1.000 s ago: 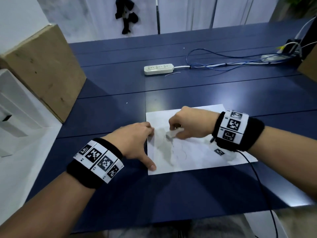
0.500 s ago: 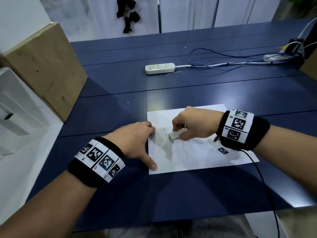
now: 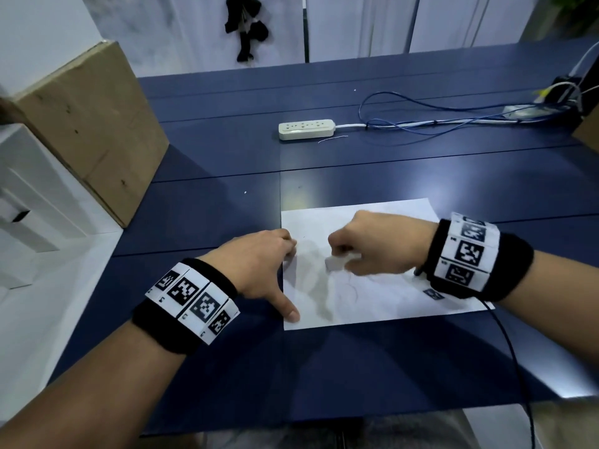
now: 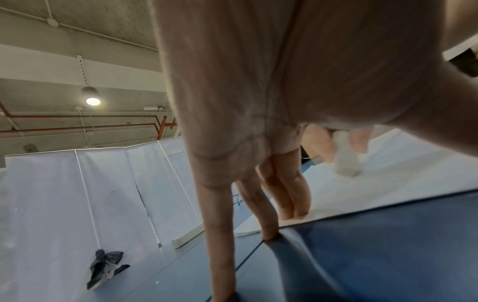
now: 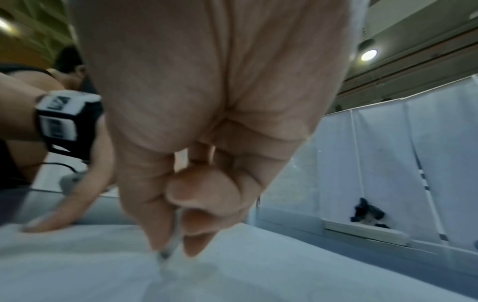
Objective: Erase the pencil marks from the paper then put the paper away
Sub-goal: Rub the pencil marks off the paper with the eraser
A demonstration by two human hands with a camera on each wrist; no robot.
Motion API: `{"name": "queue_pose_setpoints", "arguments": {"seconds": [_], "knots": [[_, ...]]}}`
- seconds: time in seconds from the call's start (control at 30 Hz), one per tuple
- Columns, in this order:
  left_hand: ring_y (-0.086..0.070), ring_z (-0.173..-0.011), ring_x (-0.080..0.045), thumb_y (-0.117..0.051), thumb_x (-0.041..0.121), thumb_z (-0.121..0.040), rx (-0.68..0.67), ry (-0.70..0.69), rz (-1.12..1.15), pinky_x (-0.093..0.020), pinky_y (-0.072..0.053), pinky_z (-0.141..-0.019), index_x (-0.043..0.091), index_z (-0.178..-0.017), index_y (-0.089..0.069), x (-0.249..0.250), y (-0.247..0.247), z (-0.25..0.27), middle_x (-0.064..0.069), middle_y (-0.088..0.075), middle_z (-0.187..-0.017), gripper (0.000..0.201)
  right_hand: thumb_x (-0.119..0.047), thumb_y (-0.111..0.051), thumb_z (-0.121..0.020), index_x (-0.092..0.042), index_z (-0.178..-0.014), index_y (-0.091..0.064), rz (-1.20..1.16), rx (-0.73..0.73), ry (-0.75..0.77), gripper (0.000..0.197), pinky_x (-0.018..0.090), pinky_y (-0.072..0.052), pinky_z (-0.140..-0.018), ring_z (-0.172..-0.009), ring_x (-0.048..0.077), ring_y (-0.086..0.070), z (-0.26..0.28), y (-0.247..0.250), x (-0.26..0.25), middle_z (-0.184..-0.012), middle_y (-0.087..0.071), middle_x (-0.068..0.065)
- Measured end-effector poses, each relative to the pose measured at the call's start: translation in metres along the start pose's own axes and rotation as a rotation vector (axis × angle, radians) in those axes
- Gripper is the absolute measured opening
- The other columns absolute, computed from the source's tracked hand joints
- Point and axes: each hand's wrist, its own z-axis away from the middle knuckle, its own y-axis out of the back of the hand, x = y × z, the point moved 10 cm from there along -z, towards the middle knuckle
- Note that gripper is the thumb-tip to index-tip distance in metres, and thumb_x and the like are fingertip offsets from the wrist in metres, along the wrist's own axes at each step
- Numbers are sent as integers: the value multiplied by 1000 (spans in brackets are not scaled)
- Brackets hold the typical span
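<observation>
A white sheet of paper (image 3: pixel 382 296) with faint pencil loops lies on the blue table (image 3: pixel 227 150). My right hand (image 3: pixel 372 247) pinches a small white eraser (image 3: pixel 335 264) and presses its tip onto the paper; the eraser (image 5: pixel 169 248) shows between thumb and fingers in the right wrist view, and the eraser (image 4: pixel 346 161) is blurred in the left wrist view. My left hand (image 3: pixel 269 267) rests with straight fingers (image 4: pixel 269 220) spread on the sheet's left edge, the thumb near its front corner.
A cardboard box (image 3: pixel 87 131) stands at the left, beside white shelving (image 3: pixel 22 202). A white power strip (image 3: pixel 306 129) with blue cables (image 3: pixel 437 118) lies further back. A black cable (image 3: pixel 512 345) trails from my right wrist over the table's front edge.
My right hand has shifted slightly back and forth over the same patch of paper with the eraser. The left hand has stayed in place on the sheet's edge.
</observation>
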Motion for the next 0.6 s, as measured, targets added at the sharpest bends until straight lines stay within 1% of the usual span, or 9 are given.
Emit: {"name": "queue_pose_setpoints", "arguments": {"seconds": [0.1,0.13,0.2,0.27,0.33,0.4,0.47,0.53,0.6], "knots": [[-55,-111,-13,-71,87,-30,-5,3,9,-41,-53,-92,21,-122,-56,-1,-1,-1,17,-47,-120,113,-22,-68,-79,-20,-100,-68,-99,-191,126,20,13,-35,-57,-63,8,-45,15,-20,-30,-76,-63,-9],[-55,-111,-13,-71,87,-30,-3,3,14,-41,-53,-92,22,-121,-56,-1,0,-1,17,-47,-120,114,-23,-69,-80,-21,-103,-69,-116,-231,132,23,12,-37,-59,-63,6,-47,15,-23,-32,-81,-65,-9],[-54,-111,-13,-74,85,-33,-3,-2,12,-41,-53,-92,22,-125,-56,0,0,-1,17,-47,-121,113,-24,-69,-82,-22,-106,-68,-77,-184,89,25,20,-42,-65,-69,7,-49,4,-18,-22,-84,-63,-8],[-54,-112,-13,-76,85,-36,6,-10,4,-40,-52,-92,21,-130,-54,2,2,1,17,-47,-123,116,-25,-66,-84,-20,-105,-67,-9,-65,-17,21,30,-49,-72,-76,16,-50,-9,-3,1,-83,-62,-5],[-53,-114,-13,-75,85,-35,7,-11,3,-40,-52,-93,20,-132,-53,3,2,2,17,-47,-124,119,-26,-62,-86,-19,-102,-65,7,10,-84,18,35,-51,-71,-77,21,-53,-13,4,16,-76,-56,-7],[-54,-113,-14,-76,85,-35,0,-7,4,-41,-52,-93,20,-131,-53,2,2,1,16,-47,-124,118,-24,-65,-83,-19,-98,-66,-27,-5,-23,16,31,-47,-68,-75,20,-55,-8,0,4,-74,-56,-9],[-54,-110,-14,-74,86,-33,-2,-4,4,-41,-53,-91,21,-126,-55,1,2,0,16,-47,-121,115,-23,-69,-81,-20,-100,-68,-115,-126,84,19,24,-44,-67,-73,12,-54,4,-15,-22,-82,-66,-8],[-54,-109,-13,-71,87,-31,-3,-7,-1,-41,-53,-91,21,-123,-55,1,1,0,16,-47,-120,115,-25,-71,-82,-20,-104,-69,-155,-222,129,22,22,-46,-68,-75,10,-56,12,-27,-36,-90,-71,-6],[-54,-111,-13,-75,85,-35,-8,-6,-6,-41,-53,-91,21,-126,-54,2,1,1,17,-47,-122,113,-24,-70,-82,-21,-105,-69,-97,-165,89,24,24,-45,-70,-77,12,-55,4,-20,-24,-89,-69,-7]]}}
